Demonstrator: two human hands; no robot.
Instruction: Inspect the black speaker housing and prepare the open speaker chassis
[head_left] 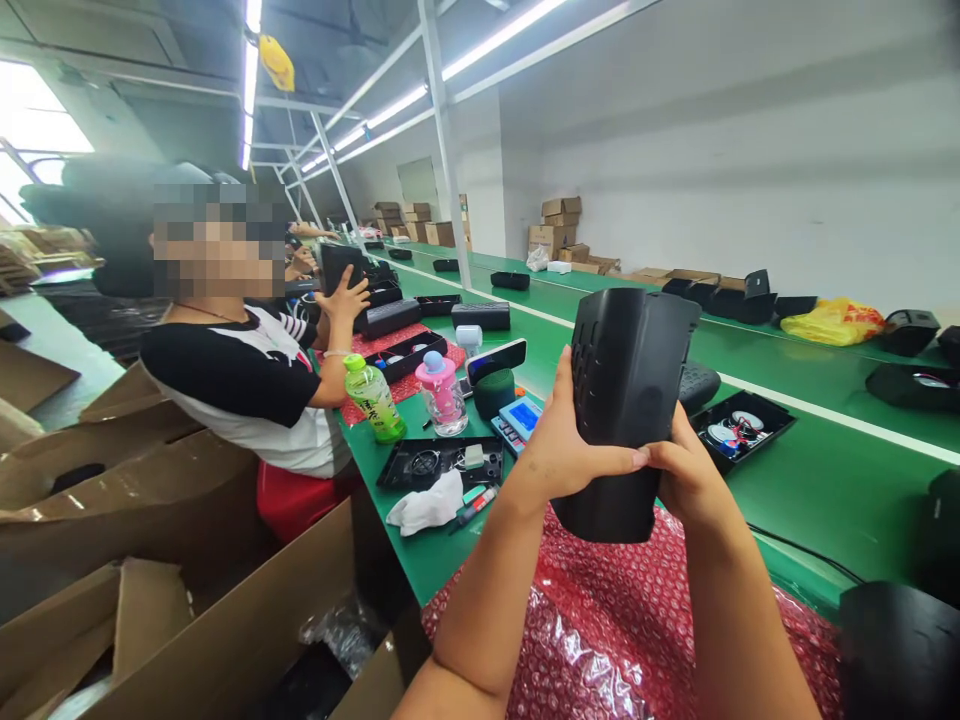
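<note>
Head view: both hands hold a black plastic housing [626, 400] upright above a sheet of red bubble wrap [600, 620] at the near edge of the green workbench [825, 490]. Left hand [559, 440] grasps the housing's left side, thumb laid across its front; right hand [686, 475] clasps the right side, thumb meeting the left one. Further left along the bench, a co-worker's hand [343, 297] touches another black unit, with a green bottle [373, 397] and a pink bottle [441, 392] nearby.

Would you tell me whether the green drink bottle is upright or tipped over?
Upright: the green bottle stands on the green table, cap on top.
</note>
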